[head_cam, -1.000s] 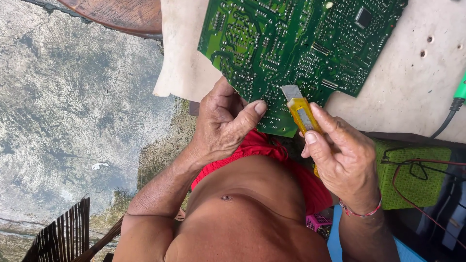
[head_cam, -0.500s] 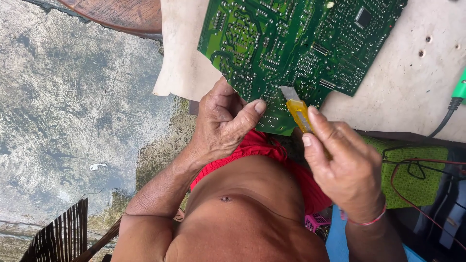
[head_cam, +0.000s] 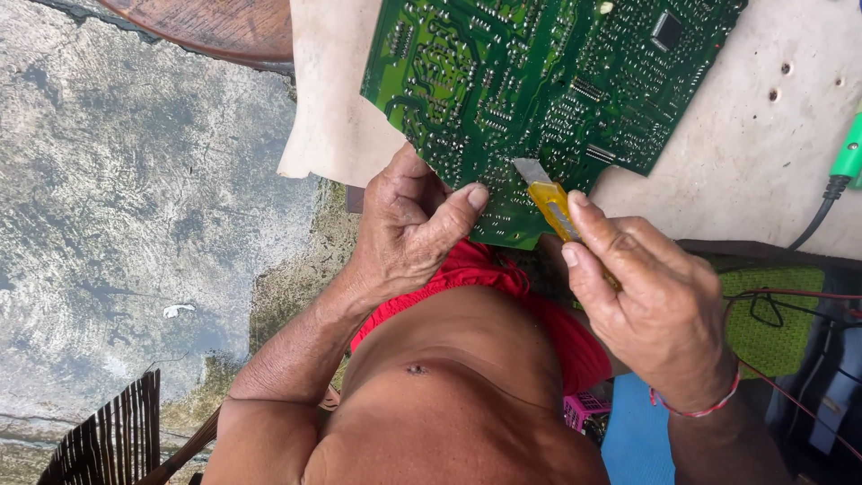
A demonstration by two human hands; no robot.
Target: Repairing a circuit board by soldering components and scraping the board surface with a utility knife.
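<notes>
board: green circuit board lay solder side up on the pale tabletop, near edge overhanging toward the person, partly over a sheet of beige paper.
left hand: left hand gripped the board's near edge — thumb on top, fingers curled under, closed on the board and pinning it down.
right hand: right hand wrapped around a yellow utility knife, index finger along the handle; a thin red bracelet sat at the wrist.
blade: short exposed tip touched the board surface near the near edge, just beside the left thumb.
step: looked like scraping or cutting at a trace or solder pad — blade already on the spot, contact made, no visible cut mark I could make out.
next move calls for: judged — light pressure, short controlled stroke directed away from the thumb, the left hand holding the board from sliding.
risk: thumb close to the blade line; overhanging edge could flex or tip under pressure.
surroundings: green soldering iron handle with its cable at the tabletop's right edge, well apart from the work; green perforated pad with wires below it; wet concrete floor on the left.
</notes>
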